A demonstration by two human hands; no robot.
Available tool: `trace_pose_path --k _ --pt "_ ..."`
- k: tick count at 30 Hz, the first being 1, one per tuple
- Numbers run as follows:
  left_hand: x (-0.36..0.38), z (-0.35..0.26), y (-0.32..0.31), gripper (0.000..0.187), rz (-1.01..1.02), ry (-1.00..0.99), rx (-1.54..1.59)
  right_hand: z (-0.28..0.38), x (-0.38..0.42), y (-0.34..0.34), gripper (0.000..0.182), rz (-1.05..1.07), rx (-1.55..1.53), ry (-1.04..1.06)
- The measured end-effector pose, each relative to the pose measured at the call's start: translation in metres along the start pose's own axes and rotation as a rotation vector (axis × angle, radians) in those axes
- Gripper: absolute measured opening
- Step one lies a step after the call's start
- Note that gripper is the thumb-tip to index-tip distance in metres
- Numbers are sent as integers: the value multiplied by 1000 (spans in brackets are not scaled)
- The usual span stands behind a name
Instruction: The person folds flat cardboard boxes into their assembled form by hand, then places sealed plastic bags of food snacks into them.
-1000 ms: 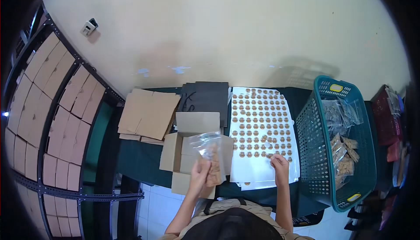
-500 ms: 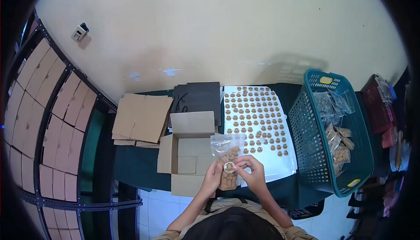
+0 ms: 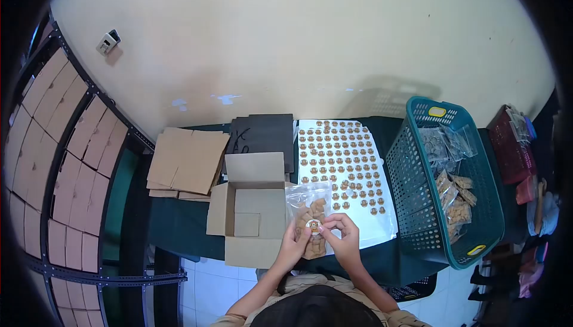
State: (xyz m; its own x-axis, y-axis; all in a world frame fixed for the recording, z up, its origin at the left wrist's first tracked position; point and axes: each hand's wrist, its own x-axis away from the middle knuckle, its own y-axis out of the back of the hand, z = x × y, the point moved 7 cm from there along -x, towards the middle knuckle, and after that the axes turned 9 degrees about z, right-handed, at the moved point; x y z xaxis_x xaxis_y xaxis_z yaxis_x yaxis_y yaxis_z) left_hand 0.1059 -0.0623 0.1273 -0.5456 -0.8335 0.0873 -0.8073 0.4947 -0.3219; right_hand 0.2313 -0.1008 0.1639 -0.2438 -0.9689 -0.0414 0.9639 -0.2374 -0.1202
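A clear zip bag (image 3: pixel 309 207) with tan snack pieces is held upright in front of the body. My left hand (image 3: pixel 293 246) grips its left side, thumb on the front. My right hand (image 3: pixel 343 237) has its thumb on the right edge of a round sticker (image 3: pixel 313 225) lying on the bag's front, its other fingers curled. Just beyond the hands lies a white sheet (image 3: pixel 373 231) carrying rows of round brown stickers. An open cardboard box (image 3: pixel 256 169) stands to the left of the bag, its flaps spread.
On the right stands a green basket (image 3: pixel 418 178) with filled bags (image 3: pixel 456 210) inside. Flat cardboard pieces (image 3: pixel 185 160) and black sheets (image 3: pixel 268 136) lie at the back left. A rack of boxes (image 3: pixel 77 190) fills the left side. A dark red basket (image 3: pixel 510 148) is far right.
The sticker now faces forward and lies flatter on the bag, with both thumbs at its edges. The view has shifted slightly, so the surroundings appear further left.
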Motion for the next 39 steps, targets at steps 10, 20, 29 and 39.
trace_pose_path --k 10,20,29,39 --pt "5 -3 0 41 -26 5 0 -1 0 -3 20 32 46 48" --pt "3 -8 -7 44 17 -1 64 -15 5 10 33 -100 326 104" --pt "0 2 -23 41 102 91 54 -21 13 9 25 -68 -99 30" --pt "-5 0 -41 44 267 73 0 -17 15 34 16 -119 -206 100"
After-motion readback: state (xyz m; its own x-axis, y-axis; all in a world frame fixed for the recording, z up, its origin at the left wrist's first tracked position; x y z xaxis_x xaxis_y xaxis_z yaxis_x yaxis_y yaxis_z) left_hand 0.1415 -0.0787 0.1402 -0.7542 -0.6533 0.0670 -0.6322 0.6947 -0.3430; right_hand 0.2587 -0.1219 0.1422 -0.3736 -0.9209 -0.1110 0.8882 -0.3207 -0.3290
